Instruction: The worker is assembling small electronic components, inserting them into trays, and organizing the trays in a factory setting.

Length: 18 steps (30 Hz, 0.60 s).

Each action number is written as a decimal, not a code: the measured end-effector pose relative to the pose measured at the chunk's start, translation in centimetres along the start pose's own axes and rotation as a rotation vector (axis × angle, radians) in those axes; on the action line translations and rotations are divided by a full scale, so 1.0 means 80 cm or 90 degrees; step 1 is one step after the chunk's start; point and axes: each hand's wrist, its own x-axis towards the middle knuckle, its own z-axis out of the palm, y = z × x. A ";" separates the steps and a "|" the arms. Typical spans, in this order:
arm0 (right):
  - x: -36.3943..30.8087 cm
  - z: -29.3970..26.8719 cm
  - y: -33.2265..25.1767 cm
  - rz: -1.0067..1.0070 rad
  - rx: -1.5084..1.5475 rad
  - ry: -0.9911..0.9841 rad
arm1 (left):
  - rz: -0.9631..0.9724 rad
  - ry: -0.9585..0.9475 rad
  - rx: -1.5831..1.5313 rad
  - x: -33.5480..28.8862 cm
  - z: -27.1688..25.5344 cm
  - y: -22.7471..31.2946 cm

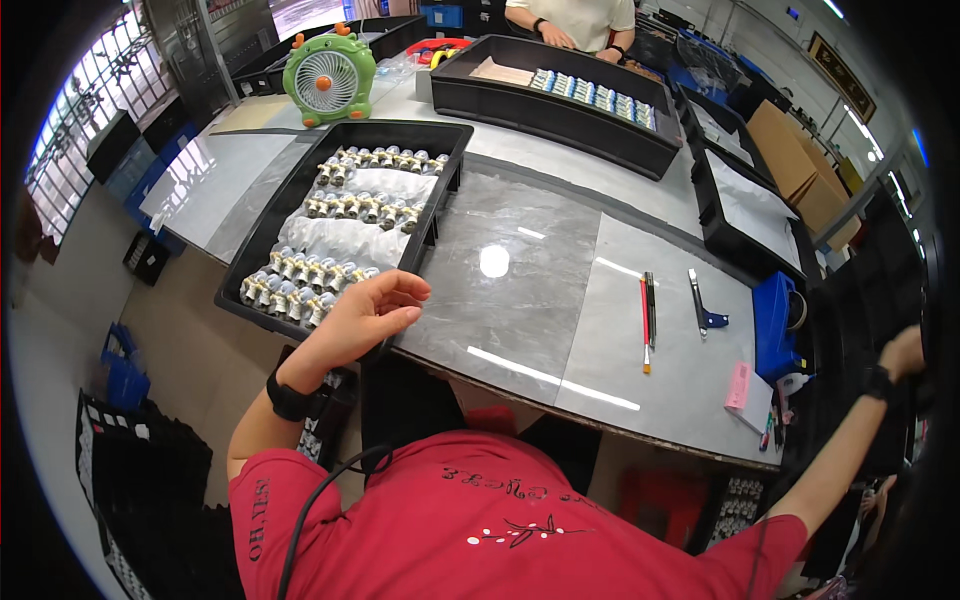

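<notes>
My left hand (375, 312) hovers by the near right corner of a black tray (447, 190), its fingers loosely bent, the thumb apart and nothing between them. Rows of small white, grey and yellow figurines (362, 207) stand in that tray, with white sheet padding (345, 240) between the rows. Far out to the right, my right hand (905, 352) reaches toward the dark edge of the picture. Its fingers are hidden there, and whatever it touches cannot be made out.
Brushes (647, 310), a box cutter (697, 303) and a blue tape dispenser (775, 325) lie at the table's right. Behind stand a green fan (328, 80) and a long black tray (550, 108) of blue-and-white pieces. Across the table is another person (575, 22). Cardboard (790, 150) leans far right.
</notes>
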 end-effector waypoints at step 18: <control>-0.387 -0.044 0.007 -0.236 -0.030 -1.232 | 0.082 -0.112 0.068 -0.134 0.046 -0.136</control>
